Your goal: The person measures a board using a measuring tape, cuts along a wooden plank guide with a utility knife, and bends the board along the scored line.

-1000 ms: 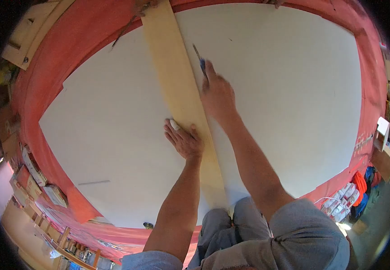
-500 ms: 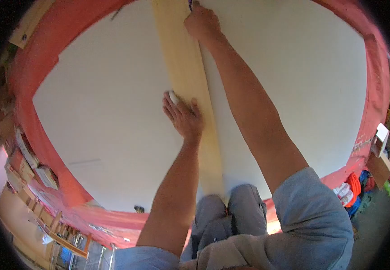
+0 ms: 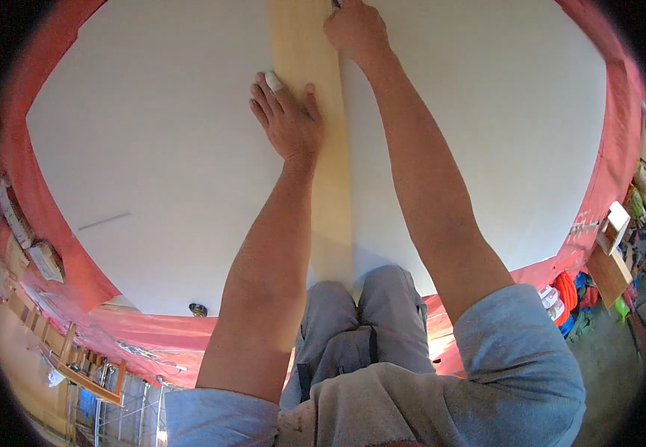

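Observation:
My left hand point(image 3: 287, 119) lies spread over the left edge of a long wooden board point(image 3: 328, 179), a white wrap around one fingertip. The board rests lengthwise on a large white sheet point(image 3: 166, 127). Near the top of the view, my right hand point(image 3: 356, 31) is closed on a slim tool point(image 3: 335, 4) at the board's right edge. Most of that tool is hidden by the hand or cut off by the frame.
Red cloth point(image 3: 65, 253) surrounds the white sheet. A small dark round object point(image 3: 197, 309) sits at its near edge. Orange coils point(image 3: 566, 298) and a brown panel point(image 3: 607, 274) are at the right; a wooden frame point(image 3: 84, 376) is at the lower left.
My right hand moved from beside the board up along its right edge with the tool. The view has shifted, and my left hand appears higher in it, still flat on the board.

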Action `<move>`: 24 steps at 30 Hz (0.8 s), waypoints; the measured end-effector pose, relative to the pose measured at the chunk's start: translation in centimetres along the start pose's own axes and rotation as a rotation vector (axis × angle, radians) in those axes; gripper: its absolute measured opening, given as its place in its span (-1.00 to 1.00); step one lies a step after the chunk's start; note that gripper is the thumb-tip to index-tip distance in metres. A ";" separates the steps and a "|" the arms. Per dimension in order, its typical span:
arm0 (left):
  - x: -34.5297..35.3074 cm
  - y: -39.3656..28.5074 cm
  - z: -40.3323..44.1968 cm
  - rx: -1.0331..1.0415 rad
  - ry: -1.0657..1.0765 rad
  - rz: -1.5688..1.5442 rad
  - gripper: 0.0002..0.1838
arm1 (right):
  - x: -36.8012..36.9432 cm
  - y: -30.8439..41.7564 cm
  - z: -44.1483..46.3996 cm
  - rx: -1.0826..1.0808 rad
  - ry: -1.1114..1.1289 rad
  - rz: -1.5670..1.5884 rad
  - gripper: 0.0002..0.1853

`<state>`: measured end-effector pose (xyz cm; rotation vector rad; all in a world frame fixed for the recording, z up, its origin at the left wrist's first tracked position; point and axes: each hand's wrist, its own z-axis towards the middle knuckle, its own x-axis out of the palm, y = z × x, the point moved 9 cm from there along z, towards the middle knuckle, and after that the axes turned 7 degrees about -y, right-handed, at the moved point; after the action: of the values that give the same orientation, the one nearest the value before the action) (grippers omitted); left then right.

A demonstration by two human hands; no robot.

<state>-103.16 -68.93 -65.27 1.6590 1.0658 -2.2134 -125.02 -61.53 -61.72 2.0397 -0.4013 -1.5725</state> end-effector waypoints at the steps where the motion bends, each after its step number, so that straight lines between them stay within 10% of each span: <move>1: -0.2 -0.1 0.0 0.012 -0.025 -0.015 -0.18 | -0.5 0.1 -1.4 0.056 0.039 0.006 -0.36; 24: 0.2 1.3 -0.6 0.075 -0.085 -0.103 -0.11 | -0.8 -5.2 -25.4 0.130 0.203 -0.069 -0.34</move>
<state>-102.05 -69.45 -66.09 1.5558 1.0822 -2.3936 -101.41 -51.09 -59.39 2.3093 -0.3677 -1.3925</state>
